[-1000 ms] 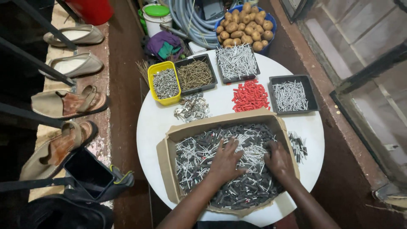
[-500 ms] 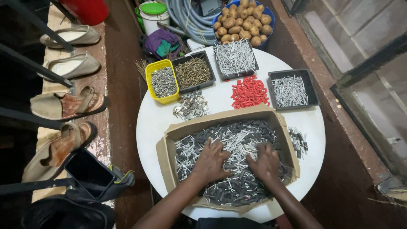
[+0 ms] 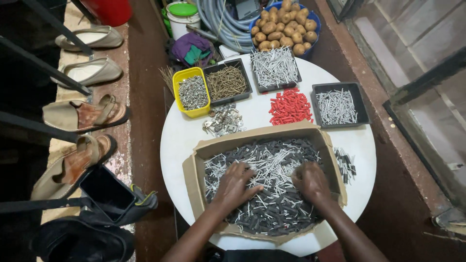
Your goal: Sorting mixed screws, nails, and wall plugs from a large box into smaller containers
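A: Where are the hands noted?

B: Both are recorded inside the cardboard box [image 3: 264, 187]. The left hand [image 3: 235, 187] is laid palm down on the mixed grey plugs and pale nails [image 3: 272, 165], fingers spread apart, nothing seen clamped. The right hand [image 3: 310, 182] is pressed into the same heap with fingers curled together; whether a piece is pinched beneath cannot be told.

A: Box position?

B: It is set on the near half of the round white counter [image 3: 189, 133], its near wall close to the counter's near edge (front flaps folded outward).

A: Open room?

B: A bare strip is seen left of the box, and another between the box and the far trays. Beyond the far wall lie a heap of metal clips [image 3: 223, 121] and a pile of red plugs [image 3: 290, 106]. Just beside the right wall, a few dark plugs [image 3: 345, 164] are scattered near the counter's edge.

A: Far rim?

B: It is lined with a yellow tub [image 3: 192, 92], two black trays [image 3: 227, 82] [image 3: 274, 68] and a third black tray [image 3: 338, 104] at the right.
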